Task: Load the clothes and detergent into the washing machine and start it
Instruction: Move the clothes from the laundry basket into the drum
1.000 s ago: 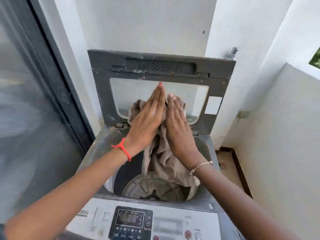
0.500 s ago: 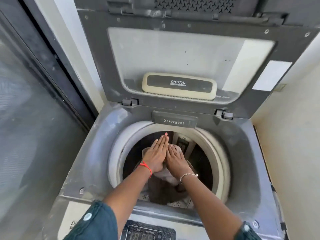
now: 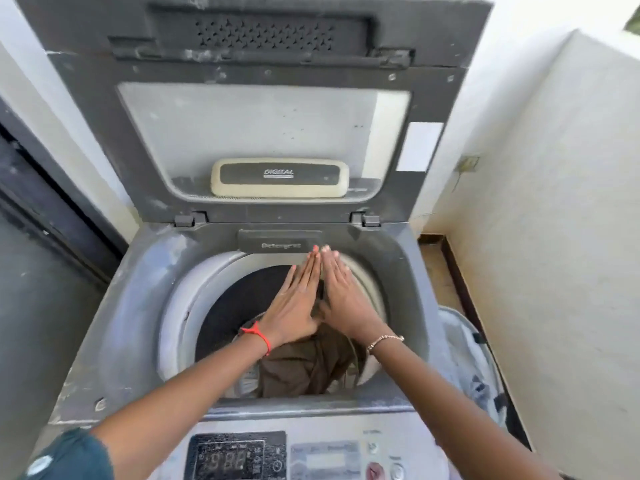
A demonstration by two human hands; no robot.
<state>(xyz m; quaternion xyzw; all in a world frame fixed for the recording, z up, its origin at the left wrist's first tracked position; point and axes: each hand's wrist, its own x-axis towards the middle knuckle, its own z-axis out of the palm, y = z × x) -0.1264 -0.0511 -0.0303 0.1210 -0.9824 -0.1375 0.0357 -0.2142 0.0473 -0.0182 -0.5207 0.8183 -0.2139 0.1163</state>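
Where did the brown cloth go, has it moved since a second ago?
Yes. The brown cloth has dropped from up by the open grey lid into the drum.

Hands (image 3: 322, 299) hid part of the brown cloth (image 3: 304, 368); "Detergent" label (image 3: 281, 245) was blurred; panel (image 3: 277, 455) cut off below.
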